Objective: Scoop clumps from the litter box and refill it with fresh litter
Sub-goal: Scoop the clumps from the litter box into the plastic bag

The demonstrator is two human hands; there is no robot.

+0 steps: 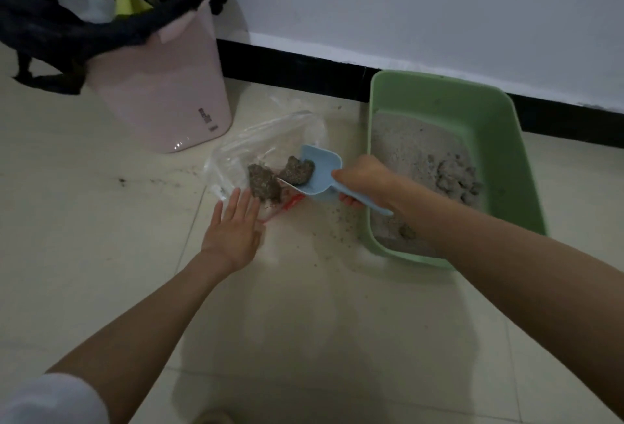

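While the right hand grips the scoop, the flat, spread left hand holds the bag down. The clump could miss the floppy bag and spill.

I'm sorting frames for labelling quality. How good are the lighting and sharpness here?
Head view: dim, flat indoor light; soft overall, so the clumps in the litter box look smeared; a small glare spot low on the pink bin; wide-angle bending curves the baseboard; the blue scoop in the right hand stays readable.

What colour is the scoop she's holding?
Light blue scoop, gripped by the right hand; seen in the head view.
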